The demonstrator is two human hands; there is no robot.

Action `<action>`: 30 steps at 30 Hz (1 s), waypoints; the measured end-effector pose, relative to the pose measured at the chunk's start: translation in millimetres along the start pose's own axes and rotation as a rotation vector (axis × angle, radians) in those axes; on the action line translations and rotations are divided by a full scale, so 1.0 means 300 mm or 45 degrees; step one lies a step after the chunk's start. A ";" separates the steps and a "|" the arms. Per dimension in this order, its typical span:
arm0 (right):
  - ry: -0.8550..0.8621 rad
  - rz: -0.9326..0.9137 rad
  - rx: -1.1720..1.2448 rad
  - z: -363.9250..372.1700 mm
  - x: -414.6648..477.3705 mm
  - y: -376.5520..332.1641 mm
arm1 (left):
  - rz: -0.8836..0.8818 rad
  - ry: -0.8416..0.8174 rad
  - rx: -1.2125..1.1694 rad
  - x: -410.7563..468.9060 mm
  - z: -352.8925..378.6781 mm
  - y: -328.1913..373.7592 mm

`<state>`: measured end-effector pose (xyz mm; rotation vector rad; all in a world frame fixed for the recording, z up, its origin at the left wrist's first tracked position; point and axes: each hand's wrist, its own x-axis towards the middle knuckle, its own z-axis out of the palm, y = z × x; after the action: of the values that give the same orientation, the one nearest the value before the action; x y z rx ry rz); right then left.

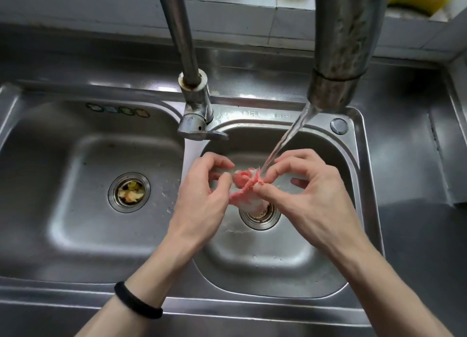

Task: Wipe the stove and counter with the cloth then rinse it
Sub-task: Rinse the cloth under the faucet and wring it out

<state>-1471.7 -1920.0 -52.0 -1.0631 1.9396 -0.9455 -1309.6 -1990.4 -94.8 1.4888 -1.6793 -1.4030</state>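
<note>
- The cloth [242, 185], pink and white and bunched small, sits at mid-frame over the right basin [252, 268], directly above its drain [267, 218].
- Both hands have it. The right hand [310, 195] pinches the pink edge between thumb and forefinger. The left hand [202, 197] has curled fingers closed on the other side, though its contact point is partly masked by its own thumb.
- The bunch runs diagonally, from upper right by the right fingertips to lower left, with a tail hanging towards the drain.
- The stream of water [285, 142] slants down from the spout [336, 84] at upper right and lands on the cloth's upper end, just beside the right fingertips. That makes the right hand the nearer one to the flow.
- As I judge it, rinsing the rest means feeding the lower-left part up and rightward into the stream.
- Hard to make out: how much cloth is tucked behind the palms, and where its white tail ends against the wet steel.
- Stove and counter are out of view, so the wiping cannot be checked from here.
- The left basin [63, 185] holds food scraps [130, 191] in its strainer.
</note>
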 end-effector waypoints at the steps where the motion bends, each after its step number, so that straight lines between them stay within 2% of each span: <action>1: -0.007 0.012 0.028 -0.007 0.004 -0.005 | 0.011 0.007 0.046 -0.001 -0.003 -0.002; 3: -0.006 0.083 0.155 -0.015 0.015 -0.013 | 0.006 0.010 0.069 0.000 -0.008 -0.007; 6: 0.071 0.041 -0.244 -0.011 0.031 -0.004 | -0.017 0.026 0.087 0.001 -0.016 -0.019; 9: 0.054 0.108 -0.110 0.000 0.032 -0.001 | -0.016 0.023 0.091 0.004 -0.024 -0.033; 12: 0.085 0.052 -0.109 0.013 0.034 0.000 | -0.012 -0.003 0.106 0.009 -0.026 -0.042; 15: 0.045 -0.005 0.024 0.026 0.029 -0.012 | 0.006 -0.037 0.076 0.008 -0.020 -0.036; 19: 0.071 0.021 0.085 0.045 0.029 0.000 | 0.031 -0.169 0.026 0.008 0.004 -0.035; 23: 0.102 -0.009 -0.042 0.061 0.022 0.008 | 0.078 -0.277 0.044 0.010 0.038 -0.045; 27: 0.064 -0.060 -0.253 0.057 0.017 0.001 | 0.073 -0.249 0.067 0.016 0.054 -0.064; 30: 0.006 -0.052 -0.138 0.035 0.011 0.001 | 0.100 -0.258 0.105 0.020 0.062 -0.087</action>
<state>-1464.2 -1925.5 -58.0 -1.1675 1.9989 -0.8735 -1316.6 -1986.0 -126.3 1.3449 -1.9177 -1.5007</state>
